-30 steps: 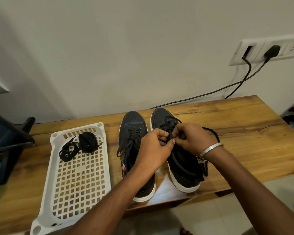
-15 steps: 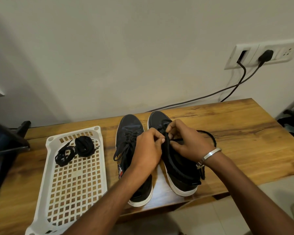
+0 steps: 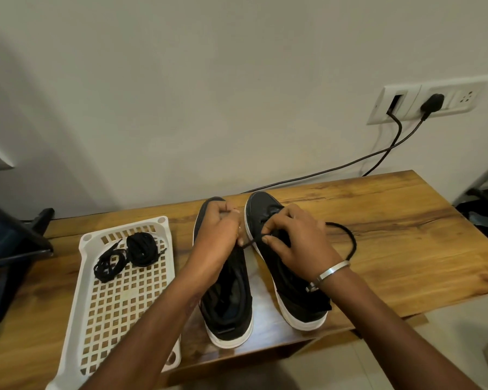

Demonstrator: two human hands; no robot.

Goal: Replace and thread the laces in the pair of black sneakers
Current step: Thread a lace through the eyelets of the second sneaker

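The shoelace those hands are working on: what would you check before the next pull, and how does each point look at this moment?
1. Lace gripped: ok, left hand and right hand both pinch it.
2. Right sneaker flat on table: ok.
3. Lace tip fed through eyelet: cannot tell, fingers hide it.
4. Slack loop free of snags: ok.
5. Spare laces ready in tray: ok.

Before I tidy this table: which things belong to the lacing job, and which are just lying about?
Job: right sneaker, left sneaker, lace in both hands, spare laces, white tray.
Lying about: wall cables, dark stand.
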